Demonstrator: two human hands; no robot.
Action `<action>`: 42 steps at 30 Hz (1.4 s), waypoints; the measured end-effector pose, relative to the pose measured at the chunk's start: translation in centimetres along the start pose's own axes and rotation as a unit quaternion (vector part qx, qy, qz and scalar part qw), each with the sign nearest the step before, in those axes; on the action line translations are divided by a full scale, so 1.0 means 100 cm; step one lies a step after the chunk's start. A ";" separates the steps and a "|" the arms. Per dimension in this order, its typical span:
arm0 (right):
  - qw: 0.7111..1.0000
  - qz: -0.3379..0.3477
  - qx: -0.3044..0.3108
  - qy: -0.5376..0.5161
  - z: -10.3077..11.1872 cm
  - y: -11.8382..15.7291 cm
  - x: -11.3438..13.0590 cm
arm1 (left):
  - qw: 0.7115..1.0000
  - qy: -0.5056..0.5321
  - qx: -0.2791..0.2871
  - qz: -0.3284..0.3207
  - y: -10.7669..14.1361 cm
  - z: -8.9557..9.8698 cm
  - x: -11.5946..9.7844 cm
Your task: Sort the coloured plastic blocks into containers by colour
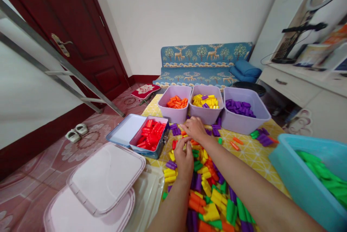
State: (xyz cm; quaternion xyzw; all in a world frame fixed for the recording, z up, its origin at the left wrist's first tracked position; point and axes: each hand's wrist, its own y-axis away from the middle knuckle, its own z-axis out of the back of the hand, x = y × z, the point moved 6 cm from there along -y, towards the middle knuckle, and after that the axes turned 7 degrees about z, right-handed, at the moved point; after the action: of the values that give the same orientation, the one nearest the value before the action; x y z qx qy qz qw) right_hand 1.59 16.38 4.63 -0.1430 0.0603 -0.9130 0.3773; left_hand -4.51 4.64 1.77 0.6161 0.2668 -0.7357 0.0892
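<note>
"What's at the left?"

"Three lids (108, 177), lower left, overlapping; then one open case (162, 148) of red pieces (150, 136)."

"The hands?"

"Left hand (184, 156) and right hand (195, 129), centre, close together over mixed pieces (211, 197) on the bench (271, 167). Fingers hide each grip; can't tell. Arms cover some pieces, too jumbled to count."

"Bins?"

"Three lilac bins (175, 116), centre to right: orange, yellow with some purple, purple. One blue bin (298, 174), lower right, cut off, holds green."
</note>
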 end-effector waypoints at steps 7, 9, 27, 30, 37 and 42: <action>0.992 0.089 0.066 -0.061 -0.028 -0.020 0.032 | 0.996 -0.013 -0.078 -0.051 0.002 0.013 -0.009; 0.992 0.079 0.076 -0.063 -0.033 -0.020 0.034 | 0.994 -0.021 -0.081 -0.063 0.002 0.014 -0.011; 0.976 -0.185 -0.097 0.059 0.022 0.088 -0.074 | 0.995 -0.016 -0.076 -0.057 0.004 0.011 -0.007; 0.968 -0.220 -0.093 0.074 0.015 0.097 -0.084 | 0.995 -0.020 -0.078 -0.052 0.004 0.010 -0.005; 0.972 -0.210 -0.100 0.042 0.032 0.083 -0.067 | 0.996 -0.006 -0.066 -0.056 0.003 0.009 -0.006; 0.996 -0.079 -0.047 -0.009 0.017 0.055 -0.045 | 0.997 -0.011 -0.062 -0.054 0.003 0.008 -0.006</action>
State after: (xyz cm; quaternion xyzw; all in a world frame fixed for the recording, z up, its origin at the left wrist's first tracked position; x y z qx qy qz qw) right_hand 8.86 15.61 4.12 -0.1728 0.0884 -0.9348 0.2975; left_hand -4.95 3.89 2.34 0.5857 0.3438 -0.7285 0.0898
